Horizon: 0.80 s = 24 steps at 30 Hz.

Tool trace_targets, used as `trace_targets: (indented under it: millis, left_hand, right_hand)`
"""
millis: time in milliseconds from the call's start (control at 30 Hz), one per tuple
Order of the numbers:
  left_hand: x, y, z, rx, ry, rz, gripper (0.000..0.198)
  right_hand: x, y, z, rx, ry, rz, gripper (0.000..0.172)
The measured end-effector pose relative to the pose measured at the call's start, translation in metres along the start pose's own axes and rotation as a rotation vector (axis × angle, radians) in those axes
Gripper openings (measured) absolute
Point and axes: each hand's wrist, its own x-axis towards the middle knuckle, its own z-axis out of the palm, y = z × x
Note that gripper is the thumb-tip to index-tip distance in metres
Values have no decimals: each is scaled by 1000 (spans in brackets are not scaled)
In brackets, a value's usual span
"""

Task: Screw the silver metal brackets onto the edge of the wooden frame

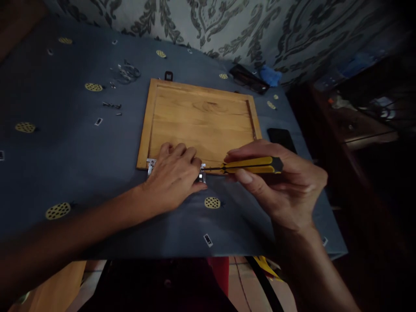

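A wooden panel [201, 117] with a raised frame lies flat on the cloth-covered table. My left hand [173, 175] is closed over a shiny metal fitting [202, 177] at the panel's near edge, the thumb below and the fingers curled above. A metal bracket [151, 164] shows on the other side of this hand; whether the two pieces join is hidden. My right hand [282, 182] grips a yellow and black screwdriver [250, 165] between thumb and fingers. The screwdriver lies nearly level, its tip at the metal fitting beside my left fingers.
Several screws [112, 105] and a clear plastic bag [126, 71] lie left of the panel. A small dark brown piece [168, 76] touches its far edge. A black phone [281, 139], a dark case [249, 79] and a blue cloth [271, 76] are to the right. Patterned wallpaper [214, 21] rises behind.
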Motion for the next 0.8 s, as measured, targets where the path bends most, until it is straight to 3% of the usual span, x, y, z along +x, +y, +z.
trace_targets:
  millis: [167,433,600,800]
  left_hand:
    - [-2,-2,2,-6,24,9,40]
    - [-3,-2,4,-9,50,8,40]
    - [-3,-2,2,-26,15,-3,42]
    - [-2,-1,1,-28,1,-21,42]
  right_hand:
    - [3,-3,0,-27,-61,-77,18]
    - [1,-2,2,9,-44,-24,14]
    - [2,-1,6,50,28,28,5]
    - [6,5,18,213,126,98,9]
